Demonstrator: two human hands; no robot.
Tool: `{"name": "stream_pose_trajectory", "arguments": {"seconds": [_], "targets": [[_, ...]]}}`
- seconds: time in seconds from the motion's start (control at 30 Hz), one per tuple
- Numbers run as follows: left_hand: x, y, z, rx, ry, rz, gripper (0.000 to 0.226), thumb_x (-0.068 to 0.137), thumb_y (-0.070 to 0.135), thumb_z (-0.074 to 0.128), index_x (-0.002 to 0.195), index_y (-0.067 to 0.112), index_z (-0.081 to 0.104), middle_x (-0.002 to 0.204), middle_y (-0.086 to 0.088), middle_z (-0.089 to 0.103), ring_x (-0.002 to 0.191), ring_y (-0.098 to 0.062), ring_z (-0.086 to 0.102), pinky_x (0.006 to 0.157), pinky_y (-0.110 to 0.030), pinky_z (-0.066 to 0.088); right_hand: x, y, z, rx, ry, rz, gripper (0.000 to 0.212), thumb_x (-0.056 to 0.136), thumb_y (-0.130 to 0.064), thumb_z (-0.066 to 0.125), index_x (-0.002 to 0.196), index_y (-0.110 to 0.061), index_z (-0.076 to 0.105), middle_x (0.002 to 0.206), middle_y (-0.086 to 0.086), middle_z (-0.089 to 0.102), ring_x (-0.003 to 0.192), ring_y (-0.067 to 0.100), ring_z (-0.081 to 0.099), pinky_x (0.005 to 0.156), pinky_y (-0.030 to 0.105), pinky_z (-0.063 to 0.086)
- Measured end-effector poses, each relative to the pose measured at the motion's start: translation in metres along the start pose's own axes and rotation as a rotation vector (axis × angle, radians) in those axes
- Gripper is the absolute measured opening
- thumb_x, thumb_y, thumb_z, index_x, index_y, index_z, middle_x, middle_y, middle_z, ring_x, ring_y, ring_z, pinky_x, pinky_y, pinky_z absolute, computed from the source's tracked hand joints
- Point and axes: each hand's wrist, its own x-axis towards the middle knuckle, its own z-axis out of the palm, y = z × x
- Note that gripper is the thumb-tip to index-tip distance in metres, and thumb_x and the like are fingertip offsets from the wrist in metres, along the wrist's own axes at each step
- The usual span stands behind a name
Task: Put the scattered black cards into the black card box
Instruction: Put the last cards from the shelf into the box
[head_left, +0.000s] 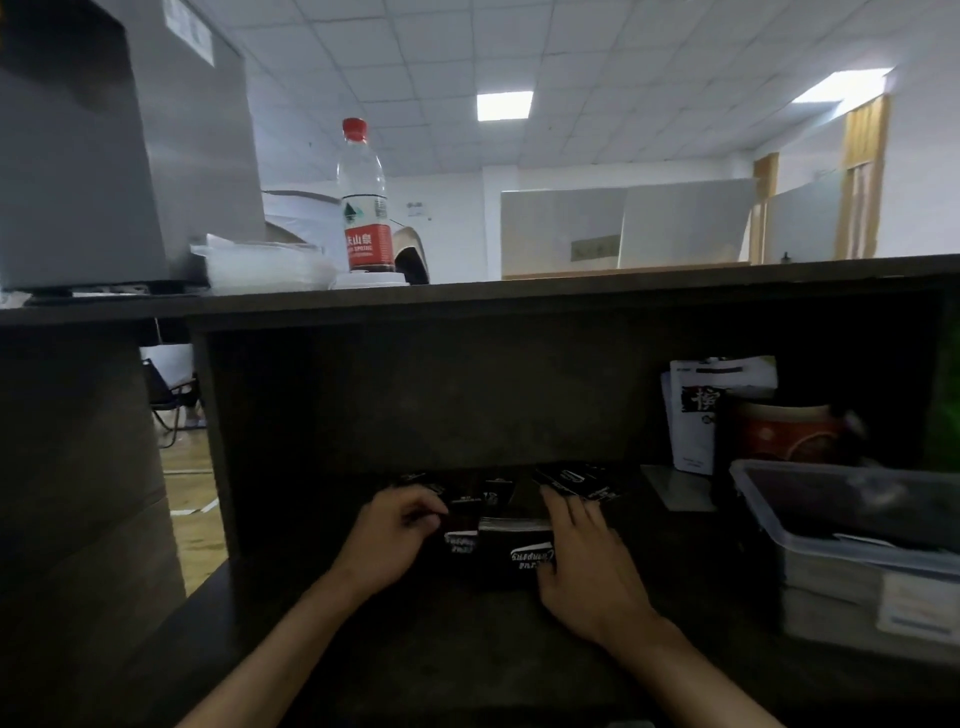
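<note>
Dim light blurs the scattered black cards (576, 483), and the right hand (587, 561) hides the black card box's (511, 556) right side.
</note>
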Motion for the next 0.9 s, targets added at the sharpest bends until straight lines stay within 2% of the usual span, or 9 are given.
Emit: {"name": "stream_pose_trajectory", "arguments": {"seconds": [0.13,0.23,0.3,0.33,0.4,0.47,0.7,0.83,0.9], "targets": [[-0.005,0.016,0.026,-0.290,-0.284,-0.108,0.033,0.099,0.009,0.048,0.092,0.027,0.076,0.096,0.007,0.075,0.091,-0.006,0.069,0.076,-0.020,0.053,-0.001,0.003,0.002,-0.027,0.001,-0.050,0.067,0.086,-0.028,0.057,0.147,-0.026,0.032,0.147,-0.004,0.032,0.136,0.016,0.027,0.110,0.036,0.038],[0.007,0.019,0.033,-0.393,-0.182,-0.251,0.031,0.101,0.011,0.043,0.100,0.017,0.074,0.100,-0.001,0.075,0.086,-0.008,0.070,0.071,-0.019,0.053,0.000,0.005,0.003,-0.076,0.030,-0.067,0.055,0.084,-0.030,0.055,0.138,-0.027,0.045,0.135,-0.004,0.042,0.136,0.017,0.028,0.115,0.036,0.029],[0.018,0.012,0.032,-0.190,0.032,-0.299,0.025,0.099,0.023,0.049,0.104,0.012,0.071,0.099,-0.006,0.073,0.088,-0.014,0.069,0.078,-0.025,0.055,0.001,0.006,0.005,-0.094,0.042,-0.076,0.054,0.084,-0.029,0.054,0.137,-0.027,0.045,0.134,-0.003,0.043,0.138,0.017,0.025,0.118,0.036,0.022],[0.022,0.006,0.030,0.060,0.064,-0.303,0.029,0.096,0.036,0.054,0.106,0.014,0.070,0.104,-0.007,0.071,0.097,-0.020,0.067,0.085,-0.030,0.054,0.001,0.006,0.006,-0.087,0.036,-0.074,0.056,0.084,-0.030,0.055,0.139,-0.029,0.043,0.133,-0.004,0.042,0.137,0.016,0.026,0.117,0.035,0.024],[0.023,-0.002,0.028,0.487,-0.018,-0.348,0.055,0.084,0.063,0.057,0.119,0.020,0.064,0.123,-0.009,0.062,0.117,-0.029,0.057,0.097,-0.039,0.048,0.001,0.006,0.006,-0.057,0.012,-0.064,0.065,0.084,-0.030,0.056,0.144,-0.035,0.033,0.131,-0.006,0.041,0.129,0.014,0.030,0.112,0.033,0.032],[0.024,-0.008,0.030,0.565,-0.067,-0.414,0.072,0.077,0.070,0.060,0.129,0.021,0.058,0.136,-0.012,0.052,0.127,-0.033,0.048,0.105,-0.043,0.042,0.002,0.006,0.005,-0.051,0.000,-0.070,0.065,0.085,-0.032,0.055,0.144,-0.039,0.029,0.127,-0.006,0.040,0.124,0.013,0.031,0.106,0.032,0.037],[0.031,-0.016,0.024,0.092,0.121,-0.405,0.010,0.083,0.024,0.072,0.092,0.021,0.070,0.104,-0.004,0.071,0.104,-0.022,0.065,0.093,-0.031,0.050,0.002,0.005,0.004,-0.070,-0.010,-0.075,0.053,0.087,-0.033,0.052,0.138,-0.036,0.038,0.128,-0.007,0.038,0.125,0.013,0.030,0.102,0.031,0.040],[0.025,-0.003,0.011,0.031,0.321,-0.158,0.018,0.087,0.014,0.066,0.083,0.031,0.066,0.088,0.009,0.069,0.090,-0.009,0.066,0.080,-0.019,0.048,0.002,0.004,0.004,-0.043,-0.020,-0.055,0.061,0.088,-0.034,0.055,0.144,-0.036,0.032,0.137,-0.008,0.034,0.131,0.012,0.029,0.106,0.031,0.038],[0.019,0.006,0.007,-0.022,0.227,-0.038,0.021,0.090,0.014,0.065,0.082,0.033,0.069,0.086,0.017,0.069,0.085,0.002,0.064,0.074,-0.012,0.044,0.002,0.003,0.004,-0.017,-0.010,-0.037,0.075,0.086,-0.033,0.058,0.150,-0.033,0.020,0.142,-0.007,0.032,0.135,0.013,0.029,0.110,0.033,0.037]]}}
